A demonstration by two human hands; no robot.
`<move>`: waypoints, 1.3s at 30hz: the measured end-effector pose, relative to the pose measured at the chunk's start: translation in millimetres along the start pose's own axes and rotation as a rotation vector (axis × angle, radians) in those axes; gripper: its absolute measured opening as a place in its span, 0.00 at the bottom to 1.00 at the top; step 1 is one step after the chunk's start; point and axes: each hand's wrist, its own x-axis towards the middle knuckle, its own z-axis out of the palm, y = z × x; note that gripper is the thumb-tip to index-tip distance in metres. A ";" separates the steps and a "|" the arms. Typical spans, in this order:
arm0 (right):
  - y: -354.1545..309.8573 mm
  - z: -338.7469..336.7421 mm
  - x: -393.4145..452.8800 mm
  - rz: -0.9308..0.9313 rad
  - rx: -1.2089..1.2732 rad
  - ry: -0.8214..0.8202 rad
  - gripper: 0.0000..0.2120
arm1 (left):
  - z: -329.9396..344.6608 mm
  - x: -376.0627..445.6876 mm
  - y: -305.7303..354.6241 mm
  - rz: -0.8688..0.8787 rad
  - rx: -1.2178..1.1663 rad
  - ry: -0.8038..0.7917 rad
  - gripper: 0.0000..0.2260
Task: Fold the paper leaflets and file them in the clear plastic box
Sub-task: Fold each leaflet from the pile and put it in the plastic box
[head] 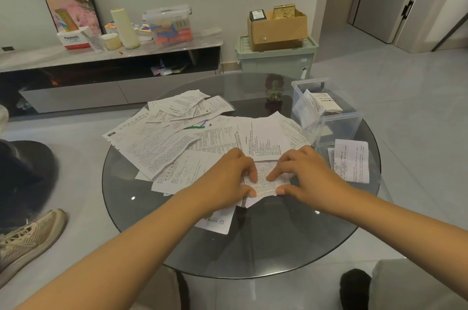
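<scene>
A small folded leaflet (264,181) lies on the round glass table (266,246), near its middle. My left hand (231,175) pinches its left side between thumb and forefinger. My right hand (305,172) pinches its right side the same way. Behind my hands a loose pile of unfolded printed leaflets (177,137) spreads over the table's far left half. The clear plastic box (338,118) stands open at the table's far right, with folded leaflets (326,104) standing inside it. Another leaflet (350,160) lies flat in front of the box.
A person's shoe (27,236) and dark clothing (22,175) sit at the left beside the table. A low TV console (101,56) with boxes and a lidded bin runs along the back wall. A green storage bin (278,58) carrying a cardboard box stands behind the table.
</scene>
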 end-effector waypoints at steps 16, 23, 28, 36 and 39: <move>1.0 -1.5 -3.6 -0.038 0.077 -0.040 0.21 | 0.5 -6.1 3.1 0.091 0.092 0.031 0.20; 3.1 -16.5 -8.3 0.121 0.359 0.061 0.15 | -4.5 -6.2 14.6 0.110 -0.015 0.122 0.23; 9.7 -31.9 -15.5 0.304 0.640 0.206 0.15 | -2.0 -3.7 29.5 0.194 -0.097 0.256 0.22; 24.2 -62.6 -35.7 0.381 0.963 0.357 0.16 | 11.5 12.8 67.3 0.317 -0.162 0.376 0.23; 33.6 -72.6 -38.5 0.370 0.938 0.396 0.16 | 19.6 23.8 80.3 0.320 -0.175 0.384 0.20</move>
